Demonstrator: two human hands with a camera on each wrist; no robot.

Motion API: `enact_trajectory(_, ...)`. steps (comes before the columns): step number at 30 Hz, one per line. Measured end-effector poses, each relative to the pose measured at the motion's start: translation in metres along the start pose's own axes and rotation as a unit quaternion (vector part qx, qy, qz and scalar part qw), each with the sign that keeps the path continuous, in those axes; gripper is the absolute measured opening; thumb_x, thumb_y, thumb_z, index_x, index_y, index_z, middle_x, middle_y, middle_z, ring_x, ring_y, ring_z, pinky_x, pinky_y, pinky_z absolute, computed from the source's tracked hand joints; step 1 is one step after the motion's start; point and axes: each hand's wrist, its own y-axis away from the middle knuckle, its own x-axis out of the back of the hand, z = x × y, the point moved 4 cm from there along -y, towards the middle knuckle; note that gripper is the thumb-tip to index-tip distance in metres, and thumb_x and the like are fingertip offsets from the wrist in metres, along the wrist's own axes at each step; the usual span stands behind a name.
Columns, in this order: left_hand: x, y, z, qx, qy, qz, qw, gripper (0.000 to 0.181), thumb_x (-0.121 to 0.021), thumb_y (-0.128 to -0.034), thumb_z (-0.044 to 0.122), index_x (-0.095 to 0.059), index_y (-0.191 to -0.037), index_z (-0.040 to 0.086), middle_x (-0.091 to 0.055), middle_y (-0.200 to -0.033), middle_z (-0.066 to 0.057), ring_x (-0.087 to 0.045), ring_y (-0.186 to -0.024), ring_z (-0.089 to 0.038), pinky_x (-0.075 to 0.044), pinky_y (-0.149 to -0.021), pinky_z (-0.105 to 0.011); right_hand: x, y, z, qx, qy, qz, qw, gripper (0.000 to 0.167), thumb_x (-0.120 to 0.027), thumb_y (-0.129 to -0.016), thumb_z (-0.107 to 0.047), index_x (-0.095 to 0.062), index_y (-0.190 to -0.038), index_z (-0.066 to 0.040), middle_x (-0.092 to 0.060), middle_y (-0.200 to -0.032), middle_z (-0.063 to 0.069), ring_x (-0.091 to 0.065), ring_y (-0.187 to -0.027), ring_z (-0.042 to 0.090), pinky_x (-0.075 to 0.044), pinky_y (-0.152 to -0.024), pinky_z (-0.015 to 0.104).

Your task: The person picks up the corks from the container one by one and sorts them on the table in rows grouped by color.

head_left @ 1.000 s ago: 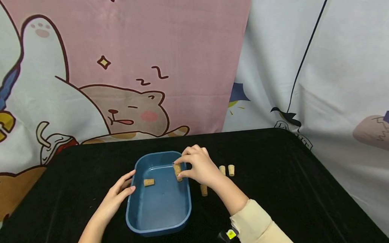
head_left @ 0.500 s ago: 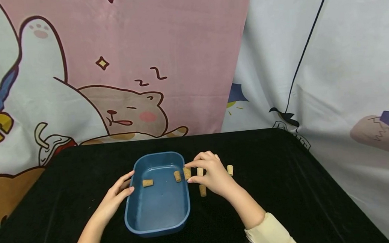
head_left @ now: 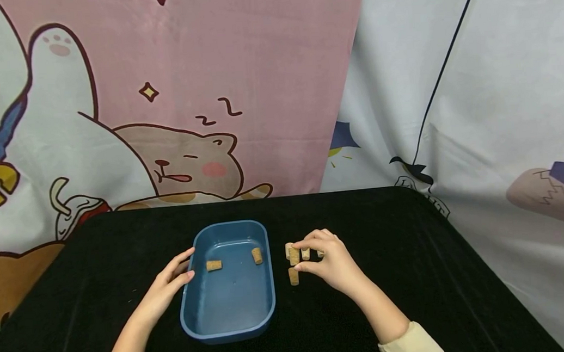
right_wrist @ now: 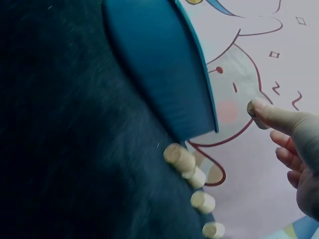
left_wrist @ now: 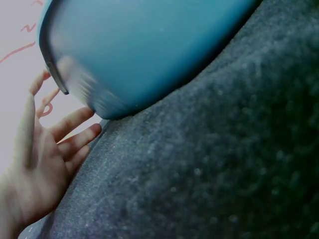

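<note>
- Right hand (head_left: pixel 331 257) has a held cork (head_left: pixel 294 256) pinched between thumb and fingertips, up off the black table (head_left: pixel 392 277); the wrist view shows it clear of the corks below.
- Left hand (head_left: pixel 168 279) is loose, fingers spread, just touching the left side of the blue tray (head_left: pixel 227 305).
- My read: the step is parking that cork with the others. I'd lower it straight into a gap, since the pale corks (head_left: pixel 305 254) stand close together and the browner cork (head_left: pixel 294 276) sits nearer the person. One nudge could tip something.
- Settle it before letting go, and keep that light left-hand touch so the tray doesn't slide.
- vs half a second ago: the held cork is at the tray's right rim then, now it's well past it. The two loose corks (head_left: pixel 214 265) in the tray haven't budged, nor has the left hand.
</note>
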Motion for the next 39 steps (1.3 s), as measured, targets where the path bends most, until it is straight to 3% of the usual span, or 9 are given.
enact_trajectory(3, 0.000, 0.000, -0.001, 0.001, -0.001, 0.000, 1.0000, 0.057, -0.051, -0.0990, 0.032, -0.029, -0.150, 0.020, -0.029, -0.148, -0.027, -0.035, -0.130, -0.048, -0.036, -0.098, -0.063, 0.000, 0.008, 0.010, -0.017, -0.003, -0.001, 0.9999, 0.038, -0.084, -0.071, -0.022, -0.072, -0.107, -0.019, -0.061, -0.098, -0.009, -0.053, -0.094, 0.019, -0.046, -0.079, 0.042)
enact_trajectory(10, 0.001, 0.000, 0.001, 0.004, 0.002, -0.002, 1.0000, 0.058, -0.051, -0.0989, 0.032, -0.029, -0.150, 0.020, -0.029, -0.149, -0.027, -0.036, -0.129, -0.048, -0.036, -0.098, -0.063, -0.003, 0.018, 0.032, -0.047, -0.016, -0.002, 0.9988, 0.035, -0.085, -0.070, -0.020, -0.072, -0.103, -0.021, -0.061, -0.098, -0.010, -0.053, -0.096, 0.012, -0.048, -0.085, 0.043)
enact_trajectory(16, 0.000, 0.001, 0.002, 0.000, 0.006, -0.007, 1.0000, 0.058, -0.050, -0.0995, 0.032, -0.027, -0.151, 0.020, -0.028, -0.149, -0.028, -0.035, -0.130, -0.048, -0.036, -0.098, -0.062, -0.010, 0.023, 0.046, -0.061, -0.028, -0.025, 0.9974, 0.036, -0.084, -0.070, -0.022, -0.070, -0.103, -0.023, -0.059, -0.097, -0.011, -0.052, -0.097, 0.012, -0.048, -0.087, 0.043)
enact_trajectory(30, 0.001, 0.000, -0.001, -0.002, 0.001, -0.005, 1.0000, 0.057, -0.050, -0.0995, 0.032, -0.028, -0.150, 0.019, -0.029, -0.148, -0.028, -0.037, -0.128, -0.048, -0.036, -0.097, -0.063, -0.022, 0.028, 0.067, -0.102, -0.023, -0.071, 0.9921, 0.034, -0.083, -0.071, -0.020, -0.070, -0.103, -0.021, -0.059, -0.092, -0.010, -0.055, -0.090, 0.012, -0.046, -0.081, 0.036)
enact_trajectory(39, 0.001, 0.000, 0.000, -0.001, 0.001, -0.002, 1.0000, 0.057, -0.050, -0.0993, 0.032, -0.029, -0.150, 0.020, -0.029, -0.148, -0.027, -0.036, -0.129, -0.048, -0.036, -0.098, -0.063, -0.026, 0.031, 0.074, -0.102, -0.014, -0.091, 0.9905, 0.033, -0.082, -0.073, -0.024, -0.069, -0.103, -0.019, -0.059, -0.092, -0.008, -0.054, -0.089, 0.012, -0.046, -0.080, 0.036)
